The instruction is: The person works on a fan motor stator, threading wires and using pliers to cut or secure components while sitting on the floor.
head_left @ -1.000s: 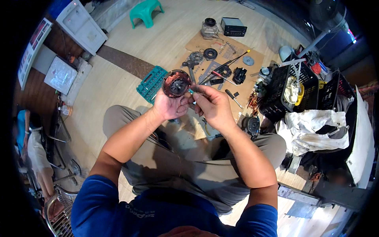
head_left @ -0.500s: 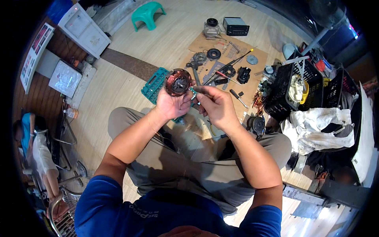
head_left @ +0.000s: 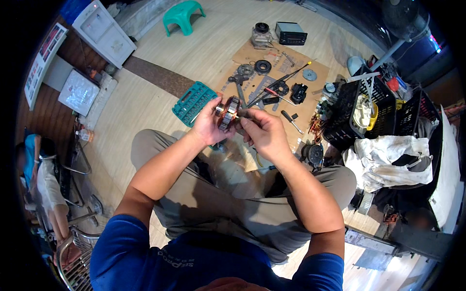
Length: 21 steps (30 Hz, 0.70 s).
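My left hand [head_left: 208,127] grips a motor armature [head_left: 228,114] with copper windings and a laminated metal core, held up in front of my knees. It is turned side-on, with a shiny metal end toward my left thumb. My right hand [head_left: 266,135] is closed in a pinch at the armature's right side. Between those fingers shows a bit of something small and dark, too little to name. Just beyond my left hand lies a turquoise tool case [head_left: 190,103] on the floor. Past the armature, a hammer [head_left: 239,83] rests on a cardboard sheet [head_left: 303,89].
On the cardboard lie a black ring [head_left: 263,67], a screwdriver [head_left: 293,122] and several dark parts. A car radio [head_left: 292,35] stands behind. Black crates [head_left: 340,123] and white cloth [head_left: 388,160] are at right. A green stool [head_left: 183,17] stands far off; a person [head_left: 48,184] is at left.
The armature has turned in my left hand from facing me end-on to lying side-on. My right hand stays pinched beside it, only slightly shifted.
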Available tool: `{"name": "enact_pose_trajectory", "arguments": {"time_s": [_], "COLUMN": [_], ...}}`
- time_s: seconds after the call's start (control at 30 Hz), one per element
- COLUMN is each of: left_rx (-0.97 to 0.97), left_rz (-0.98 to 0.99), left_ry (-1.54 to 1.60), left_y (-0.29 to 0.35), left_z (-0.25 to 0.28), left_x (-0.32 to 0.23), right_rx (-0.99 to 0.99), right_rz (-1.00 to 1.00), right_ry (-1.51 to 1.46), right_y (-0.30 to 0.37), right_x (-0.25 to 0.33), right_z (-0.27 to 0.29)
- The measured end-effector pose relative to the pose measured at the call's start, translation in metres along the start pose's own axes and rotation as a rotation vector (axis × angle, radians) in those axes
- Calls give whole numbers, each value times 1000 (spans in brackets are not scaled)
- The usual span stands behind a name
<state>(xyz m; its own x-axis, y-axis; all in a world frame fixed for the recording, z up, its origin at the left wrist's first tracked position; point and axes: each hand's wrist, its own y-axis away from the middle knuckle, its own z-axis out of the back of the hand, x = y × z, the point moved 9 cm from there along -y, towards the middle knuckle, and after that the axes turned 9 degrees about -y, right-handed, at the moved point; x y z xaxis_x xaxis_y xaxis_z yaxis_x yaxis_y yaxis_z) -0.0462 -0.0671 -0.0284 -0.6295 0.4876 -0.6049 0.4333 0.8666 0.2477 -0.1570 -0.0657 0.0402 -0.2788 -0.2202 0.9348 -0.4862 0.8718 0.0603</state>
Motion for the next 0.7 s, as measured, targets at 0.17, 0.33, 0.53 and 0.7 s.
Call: {"name": "enact_pose_trajectory", "arguments": {"time_s": [0.17, 0.33, 0.53, 0.7], "left_rx": [-84, -68, -87, -123], "left_rz": [-221, -382, -409, -355], "left_ry": [-143, -309, -340, -471], "left_y": [2, 4, 8, 12], "left_z": [-7, -12, -10, -12], "left_x": [-24, -37, -40, -40], "right_rx": [-37, -45, -41, -59], "right_rz": [-37, -109, -119, -128], "right_ry": [76, 17, 6, -14], "right_y": [-2, -4, -4, -6], "right_x": [-7, -17, -21, -31], "right_z": [7, 12, 14, 19]}}
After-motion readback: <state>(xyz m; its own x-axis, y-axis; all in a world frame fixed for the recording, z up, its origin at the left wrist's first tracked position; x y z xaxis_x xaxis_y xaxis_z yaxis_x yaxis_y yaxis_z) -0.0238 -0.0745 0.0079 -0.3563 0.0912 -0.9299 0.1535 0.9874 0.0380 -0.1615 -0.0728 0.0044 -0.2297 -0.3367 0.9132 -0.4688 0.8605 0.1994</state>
